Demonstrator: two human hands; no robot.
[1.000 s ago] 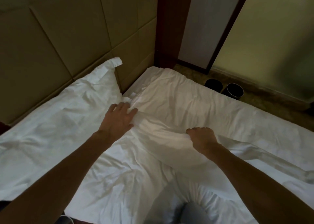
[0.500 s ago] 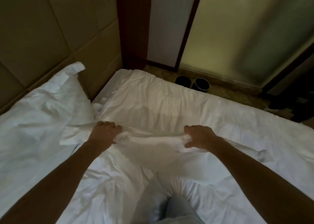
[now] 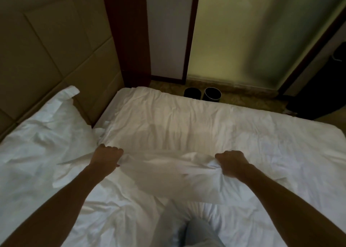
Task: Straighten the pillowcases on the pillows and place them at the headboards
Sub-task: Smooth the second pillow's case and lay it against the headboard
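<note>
Pillowcase (image 3: pixel 168 164) edge is now bunched in both my hands: the left hand (image 3: pixel 106 158) is clenched on it at about 9 o'clock of the pillow, the right hand (image 3: pixel 231 163) clenched on it at 3 o'clock, and the cloth between them is pulled into a taut ridge. A second ago my left palm lay flat near the far corner and only the right fist gripped; since then the left has slid back and closed, and the hands have spread apart. I judge this the stretching step, so the case should sit smoother on its pillow. That pillow lies mid-bed (image 3: pixel 262 143), not yet at the headboard (image 3: pixel 46 50). A second pillow (image 3: pixel 41 134) already leans there at 10 o'clock. My view has also swung right, showing more wall and two bins (image 3: pixel 203 95) at 12 o'clock.
</note>
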